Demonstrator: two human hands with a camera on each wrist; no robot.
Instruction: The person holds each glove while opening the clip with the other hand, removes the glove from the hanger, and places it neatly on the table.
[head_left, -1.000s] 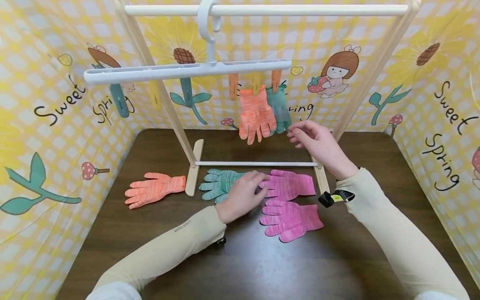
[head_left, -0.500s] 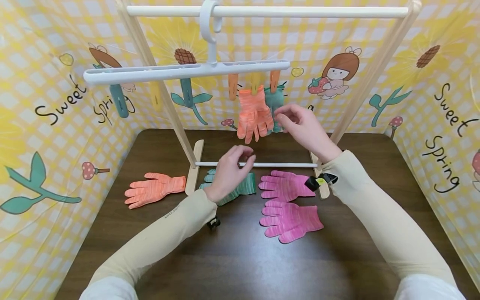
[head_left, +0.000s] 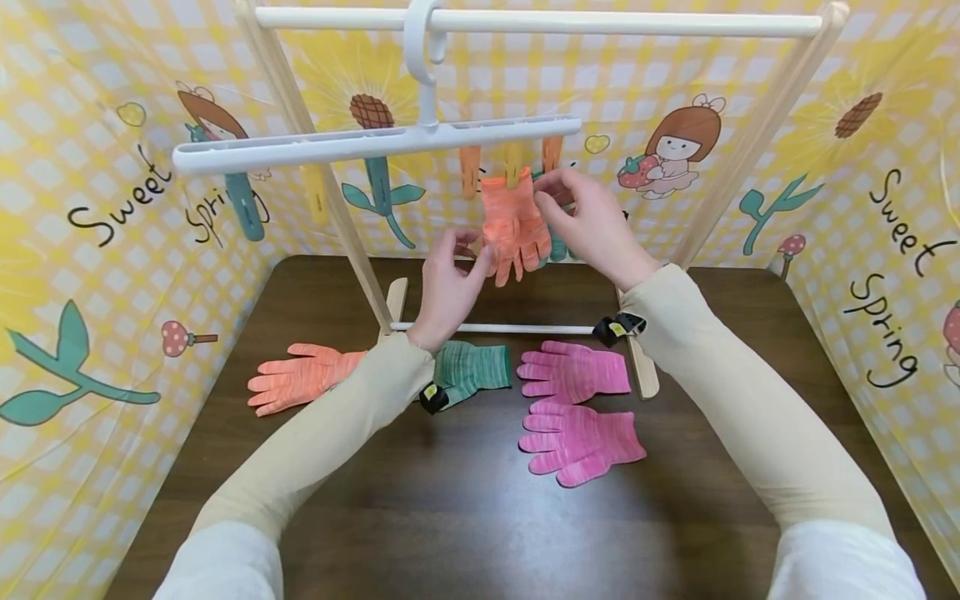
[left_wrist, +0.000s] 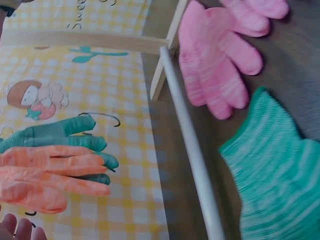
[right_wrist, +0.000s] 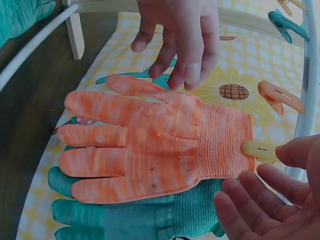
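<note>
An orange knit glove [head_left: 513,221] hangs fingers down from a yellow clothespin [head_left: 513,162] on the white hanger [head_left: 300,148]. Behind it hangs a teal glove [right_wrist: 135,215], partly hidden, under an orange clothespin [head_left: 551,152]. My left hand [head_left: 446,283] is beside the orange glove's lower left side; its fingers point loosely down near the glove's thumb in the right wrist view. My right hand [right_wrist: 280,200] is at the cuff, thumb tip against the yellow clothespin's end and fingers extended below it.
The hanger hooks over the top rod [head_left: 600,22] of a wooden rack. More clothespins hang at its left, including a teal one [head_left: 243,208]. On the table lie an orange glove [head_left: 300,379], a green glove [head_left: 472,368] and two pink gloves [head_left: 581,443].
My left hand has risen from above the table gloves to the hanging orange glove. My right hand has moved left and up to its cuff. The gloves on the table stay put.
</note>
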